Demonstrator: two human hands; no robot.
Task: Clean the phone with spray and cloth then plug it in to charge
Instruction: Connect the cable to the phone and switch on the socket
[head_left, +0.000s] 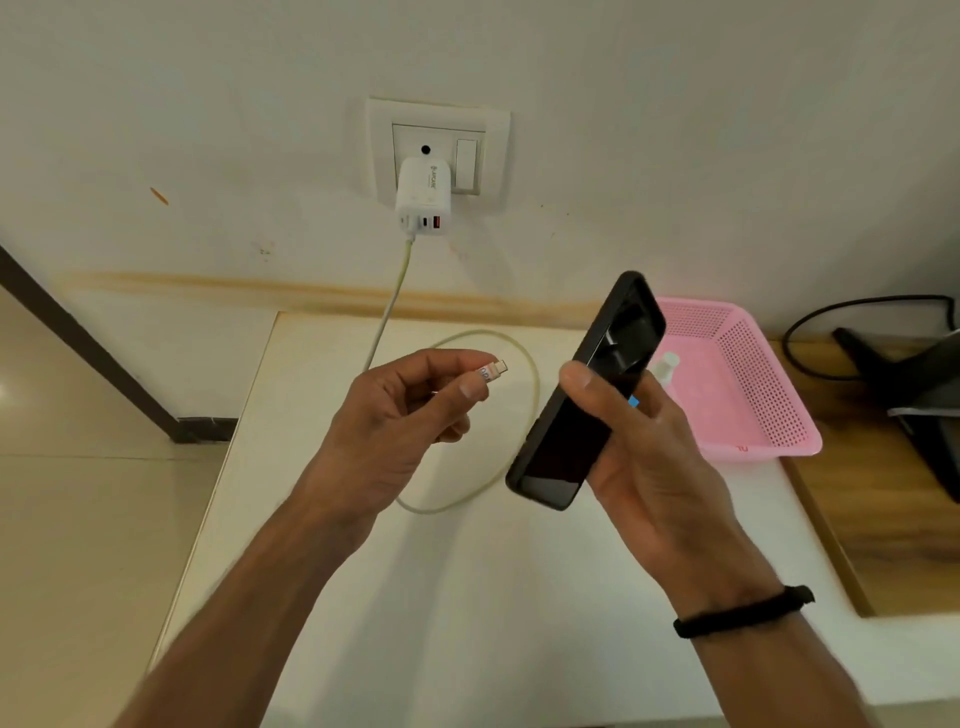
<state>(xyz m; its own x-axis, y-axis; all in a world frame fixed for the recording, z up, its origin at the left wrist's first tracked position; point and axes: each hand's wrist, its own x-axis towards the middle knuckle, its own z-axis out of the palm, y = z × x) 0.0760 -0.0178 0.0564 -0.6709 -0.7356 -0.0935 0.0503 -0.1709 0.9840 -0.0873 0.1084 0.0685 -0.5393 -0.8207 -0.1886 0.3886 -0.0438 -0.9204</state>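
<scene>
My right hand (644, 457) grips a black phone (582, 415), held tilted above the white table with its dark screen facing up and left. My left hand (400, 415) pinches the plug end of the charging cable (491, 371) between thumb and fingers, a short gap left of the phone. The pale cable (524, 415) loops on the table and runs up to a white charger (423, 200) in the wall socket (436, 145). A small white spray bottle (667, 366) shows partly behind the phone, inside the pink basket. No cloth is visible.
A pink perforated basket (753, 384) stands on the white table (467, 597) at the right, near the wall. Further right lie a wooden surface (883, 519) and a black monitor stand (914, 395) with a black cord. Tiled floor lies to the left.
</scene>
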